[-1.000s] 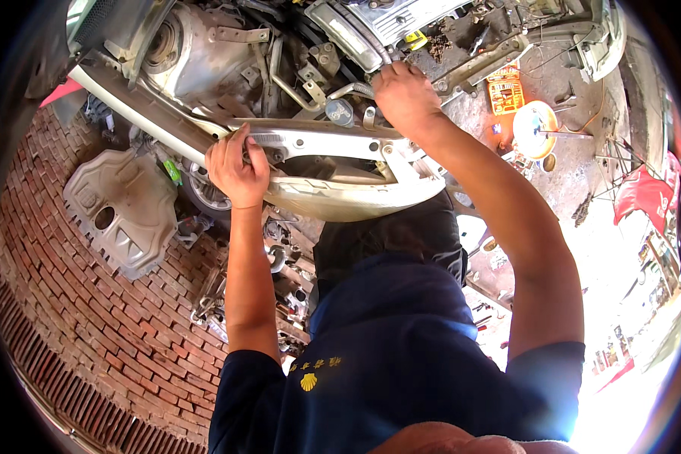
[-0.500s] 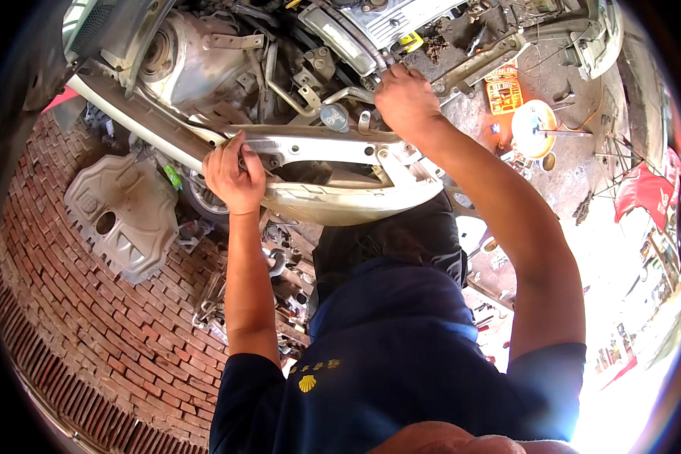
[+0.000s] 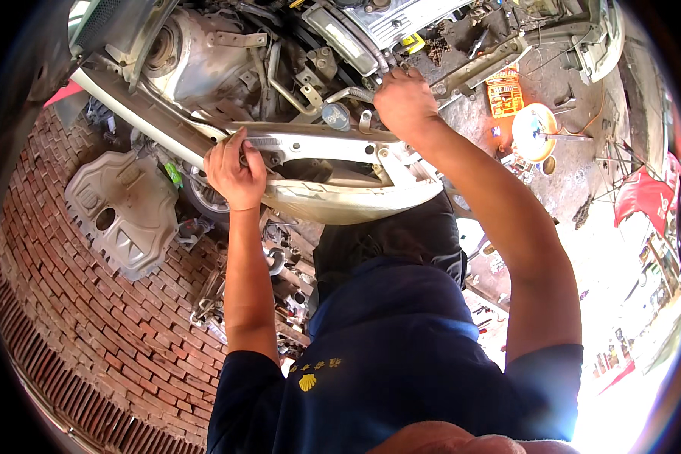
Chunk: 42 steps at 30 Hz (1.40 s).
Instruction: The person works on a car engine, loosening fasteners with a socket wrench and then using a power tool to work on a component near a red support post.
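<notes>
A pale metal crossbar point(image 3: 329, 149), pierced with round holes, runs across the front of the open engine bay point(image 3: 197, 64). A cream bumper point(image 3: 348, 208) bows outward along its near side, and a ribbed grey hose point(image 3: 349, 94) lies behind it, the right end hidden.

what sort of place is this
Most likely a car repair workshop, perhaps an informal one: a car's engine bay lies exposed in front of the person, an orange tool case sits on the floor, and a moulded cover lies on the brick paving.
</notes>
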Available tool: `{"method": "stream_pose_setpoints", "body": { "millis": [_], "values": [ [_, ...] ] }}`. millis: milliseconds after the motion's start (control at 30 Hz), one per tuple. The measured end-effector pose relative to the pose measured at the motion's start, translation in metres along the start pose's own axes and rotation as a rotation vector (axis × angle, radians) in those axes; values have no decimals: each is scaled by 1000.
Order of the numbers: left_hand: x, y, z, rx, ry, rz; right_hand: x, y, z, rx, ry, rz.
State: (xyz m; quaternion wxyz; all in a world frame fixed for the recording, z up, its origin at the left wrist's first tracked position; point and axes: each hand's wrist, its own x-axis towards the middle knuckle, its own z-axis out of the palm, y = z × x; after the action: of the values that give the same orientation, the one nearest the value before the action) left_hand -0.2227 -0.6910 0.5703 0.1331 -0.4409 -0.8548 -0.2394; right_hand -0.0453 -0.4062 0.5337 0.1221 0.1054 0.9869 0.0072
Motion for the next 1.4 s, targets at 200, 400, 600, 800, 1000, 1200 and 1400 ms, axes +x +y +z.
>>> {"method": "stream_pose_setpoints", "body": {
  "millis": [200, 400, 600, 800, 1000, 1200, 1400],
  "values": [
    [-3, 0, -3, 20, -49, -38, -6, -2, 6, -36, 119, -62],
    [-2, 1, -2, 19, -30, -29, -6, -3, 9, 48, 139, 42],
    [-4, 2, -3, 46, -64, -45, -4, 3, -5, 20, -16, 18],
    [-4, 1, 1, 35, -26, -13, -5, -2, 5, 103, 221, -63],
    [-3, 0, 1, 21, -21, -12, -5, 2, 2, 95, 89, -5],
    [0, -1, -2, 17, -27, -3, -2, 2, -1, 86, 145, -111],
    [-1, -3, -2, -22, 7, -12, -4, 7, 5, 62, 200, -43]
  ]
}}
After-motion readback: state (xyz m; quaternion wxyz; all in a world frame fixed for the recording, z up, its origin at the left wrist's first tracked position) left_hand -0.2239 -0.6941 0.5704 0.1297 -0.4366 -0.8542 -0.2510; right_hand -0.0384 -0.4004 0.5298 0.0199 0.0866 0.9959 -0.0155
